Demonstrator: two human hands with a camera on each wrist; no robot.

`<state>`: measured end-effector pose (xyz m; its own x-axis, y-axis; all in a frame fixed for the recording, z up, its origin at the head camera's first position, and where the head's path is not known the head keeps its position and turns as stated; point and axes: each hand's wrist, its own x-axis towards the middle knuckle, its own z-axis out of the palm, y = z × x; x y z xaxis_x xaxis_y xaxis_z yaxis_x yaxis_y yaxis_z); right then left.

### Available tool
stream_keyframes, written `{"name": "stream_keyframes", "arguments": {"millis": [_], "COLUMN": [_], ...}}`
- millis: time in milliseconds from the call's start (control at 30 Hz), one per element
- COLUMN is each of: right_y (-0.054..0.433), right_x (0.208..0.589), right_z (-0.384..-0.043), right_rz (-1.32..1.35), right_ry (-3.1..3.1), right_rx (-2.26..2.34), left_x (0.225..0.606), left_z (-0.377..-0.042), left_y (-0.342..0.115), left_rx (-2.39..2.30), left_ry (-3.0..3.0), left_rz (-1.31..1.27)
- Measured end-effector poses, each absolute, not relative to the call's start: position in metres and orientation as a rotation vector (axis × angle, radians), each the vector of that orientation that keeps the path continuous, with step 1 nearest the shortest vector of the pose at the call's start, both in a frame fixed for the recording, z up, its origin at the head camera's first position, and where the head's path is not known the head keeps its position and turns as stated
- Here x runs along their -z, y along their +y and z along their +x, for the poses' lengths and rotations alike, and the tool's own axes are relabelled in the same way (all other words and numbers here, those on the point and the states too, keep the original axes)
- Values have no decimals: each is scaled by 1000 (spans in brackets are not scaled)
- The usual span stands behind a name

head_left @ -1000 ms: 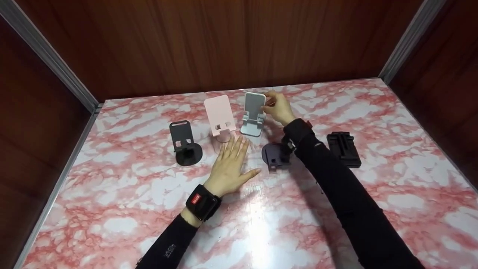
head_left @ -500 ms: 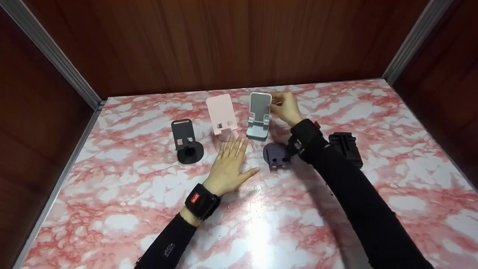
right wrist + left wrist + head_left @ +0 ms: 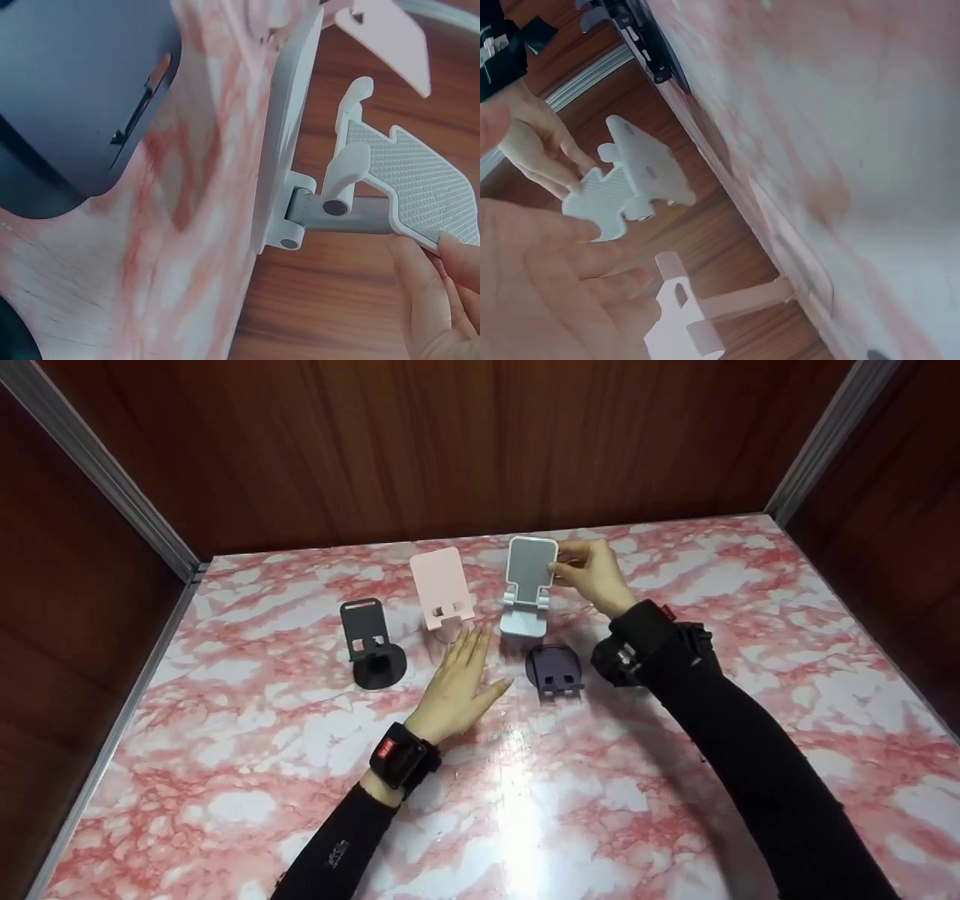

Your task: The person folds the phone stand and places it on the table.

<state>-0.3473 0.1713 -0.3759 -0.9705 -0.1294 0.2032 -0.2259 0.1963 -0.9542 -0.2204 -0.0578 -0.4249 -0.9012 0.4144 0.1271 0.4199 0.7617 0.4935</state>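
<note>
Plainly pinching the white phone stand [image 3: 529, 570] in the fingers of the right hand [image 3: 598, 576], long axis roughly upright just left of them, beyond the straight-fingered left hand [image 3: 454, 694].

5 phone stands [image 3: 532, 561], 2 hands [image 3: 451, 696], 2 wristbands [image 3: 403, 757], 1 tabletop [image 3: 240, 807]

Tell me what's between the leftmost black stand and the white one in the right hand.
The head view shows the pink stand between them, with the left hand near its base.
</note>
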Motion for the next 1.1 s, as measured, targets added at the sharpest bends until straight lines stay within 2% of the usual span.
{"name": "stream_keyframes", "arguments": {"millis": [333,567,900,1100], "right_y": [170,165,156,157], "right_x": [362,359,342,345], "right_z": [-313,-294,-268,-268], "right_rz": [537,636,660,689], "right_ry": [-2382,-2388,-2462,-2529], "right_rx": [-1926,-1887,-1821,-1742], "left_x": [426,426,433,438], "left_z": [-234,-240,-241,-240], "left_y": [-60,-55,-57,-58], "left_rx": [1797,2519,2698,2811], "left_ry": [-2725,-2368,-2210,-2137], "left_rz": [-509,-346,-317,-278]}}
